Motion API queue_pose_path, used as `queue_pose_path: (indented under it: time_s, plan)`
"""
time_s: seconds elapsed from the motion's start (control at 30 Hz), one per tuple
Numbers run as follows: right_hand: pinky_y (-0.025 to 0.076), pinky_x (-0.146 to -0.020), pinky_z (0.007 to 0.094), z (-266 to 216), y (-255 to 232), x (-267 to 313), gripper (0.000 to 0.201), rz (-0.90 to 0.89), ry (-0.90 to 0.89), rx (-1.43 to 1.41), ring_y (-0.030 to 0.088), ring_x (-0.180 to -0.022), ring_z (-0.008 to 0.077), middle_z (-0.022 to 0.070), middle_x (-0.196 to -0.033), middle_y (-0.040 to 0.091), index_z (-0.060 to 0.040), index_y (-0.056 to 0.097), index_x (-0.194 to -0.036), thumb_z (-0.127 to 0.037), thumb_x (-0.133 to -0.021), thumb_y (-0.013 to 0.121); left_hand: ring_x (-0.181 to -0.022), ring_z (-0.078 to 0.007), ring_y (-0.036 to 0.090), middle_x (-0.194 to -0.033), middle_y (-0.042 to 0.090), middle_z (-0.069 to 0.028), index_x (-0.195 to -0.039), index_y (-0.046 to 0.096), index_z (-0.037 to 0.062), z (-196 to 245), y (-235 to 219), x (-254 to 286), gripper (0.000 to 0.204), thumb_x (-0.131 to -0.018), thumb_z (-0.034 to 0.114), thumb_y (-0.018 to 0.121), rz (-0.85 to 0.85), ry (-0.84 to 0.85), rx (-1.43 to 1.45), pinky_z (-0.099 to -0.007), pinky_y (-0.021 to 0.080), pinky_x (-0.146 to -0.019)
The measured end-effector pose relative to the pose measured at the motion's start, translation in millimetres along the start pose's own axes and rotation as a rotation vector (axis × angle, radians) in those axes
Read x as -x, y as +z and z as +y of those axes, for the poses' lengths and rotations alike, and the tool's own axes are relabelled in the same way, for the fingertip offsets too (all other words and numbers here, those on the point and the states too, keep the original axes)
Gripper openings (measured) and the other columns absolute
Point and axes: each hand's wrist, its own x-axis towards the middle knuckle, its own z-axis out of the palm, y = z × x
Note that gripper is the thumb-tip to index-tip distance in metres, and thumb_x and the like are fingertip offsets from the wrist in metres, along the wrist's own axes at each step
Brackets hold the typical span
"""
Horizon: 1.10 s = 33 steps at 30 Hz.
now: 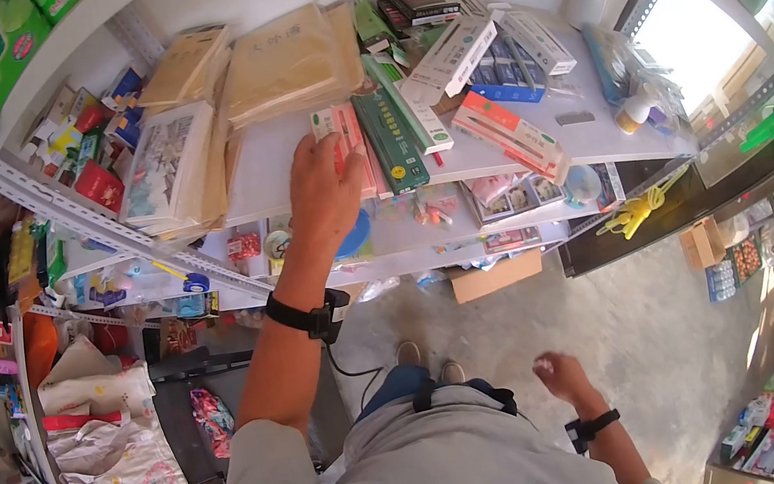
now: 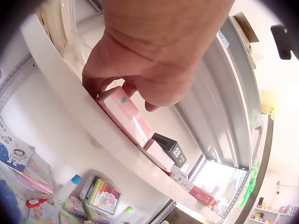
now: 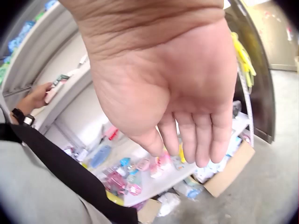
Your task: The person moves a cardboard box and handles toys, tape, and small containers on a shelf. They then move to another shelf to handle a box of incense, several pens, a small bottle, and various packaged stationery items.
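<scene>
My left hand [image 1: 327, 196] reaches over the shelf's front edge and grips a pink-and-white box [image 1: 346, 127], fingers on its left side and thumb on its right. In the left wrist view the same narrow pink box [image 2: 126, 116] lies along the shelf edge under the hand. Just right of it lies a long green box [image 1: 387, 135], whose end marked 2B [image 2: 176, 152] shows in the left wrist view. My right hand [image 3: 163, 88] hangs low beside my body, palm in sight and fingers relaxed, holding nothing.
Brown paper envelopes [image 1: 278, 62] are stacked behind the left hand. An orange-and-white box [image 1: 512, 136] and several white boxes lie farther right. Below, a lower shelf [image 1: 387, 240] carries small packaged goods. A yellow bundle [image 1: 640, 210] hangs at the right, and a cardboard box [image 1: 497, 275] stands underneath.
</scene>
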Motion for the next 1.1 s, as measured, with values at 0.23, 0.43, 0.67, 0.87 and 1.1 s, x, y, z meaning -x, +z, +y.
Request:
queue_pose_path:
  time_s: [0.23,0.43,0.67,0.87,1.1]
  plan:
    - [0.053,-0.085,0.0461,-177,-131,-48,0.026,0.591,-0.526,0.097,0.063,-0.101,0.0424,0.0198,-0.107,0.067,-0.0011,0.063,-0.113,-0.007,-0.088,0.068,-0.116,-0.0401,0.061,-0.125,0.063,-0.0235,-0.122,0.064,0.0002,39,-24,-37,0.040,-0.090,0.024,0.072,-0.106,0.118,0.165,-0.0456,0.048,-0.102]
    - [0.048,-0.104,0.0478,-232,-180,-120,0.057,0.671,-0.608,0.269,0.055,-0.125,0.0447,0.0260,-0.139,0.055,-0.0051,0.055,-0.137,-0.014,-0.083,0.071,-0.118,-0.0381,0.062,-0.127,0.064,-0.0208,-0.127,0.063,0.0032,79,25,-96,0.046,-0.089,0.029,0.069,-0.400,0.170,0.020,-0.0456,0.050,-0.101]
    - [0.044,-0.110,0.0482,-232,-184,-167,0.069,0.608,-0.432,0.389,0.054,-0.127,0.0452,0.0261,-0.140,0.055,-0.0119,0.052,-0.145,-0.016,-0.078,0.069,-0.113,-0.0387,0.066,-0.125,0.064,-0.0169,-0.134,0.059,0.0068,91,96,-132,0.062,-0.081,0.036,0.072,-0.459,0.141,-0.238,-0.0514,0.055,-0.094]
    - [0.049,-0.101,0.0478,-250,-190,-156,0.068,0.529,-0.343,0.356,0.060,-0.113,0.0422,0.0211,-0.118,0.065,-0.0137,0.054,-0.143,-0.016,-0.076,0.070,-0.096,-0.0367,0.072,-0.112,0.072,-0.0207,-0.128,0.062,0.0059,83,112,-159,0.057,-0.082,0.039,0.068,-0.586,0.107,-0.116,-0.0461,0.057,-0.088]
    - [0.051,-0.095,0.0486,-241,-194,-160,0.067,0.547,-0.454,0.363,0.061,-0.109,0.0417,0.0202,-0.114,0.065,-0.0098,0.054,-0.142,-0.015,-0.077,0.071,-0.094,-0.0284,0.074,-0.114,0.074,-0.0153,-0.132,0.061,0.0018,49,92,-182,0.057,-0.090,0.040,0.057,-0.837,-0.612,0.885,-0.0401,0.059,-0.085]
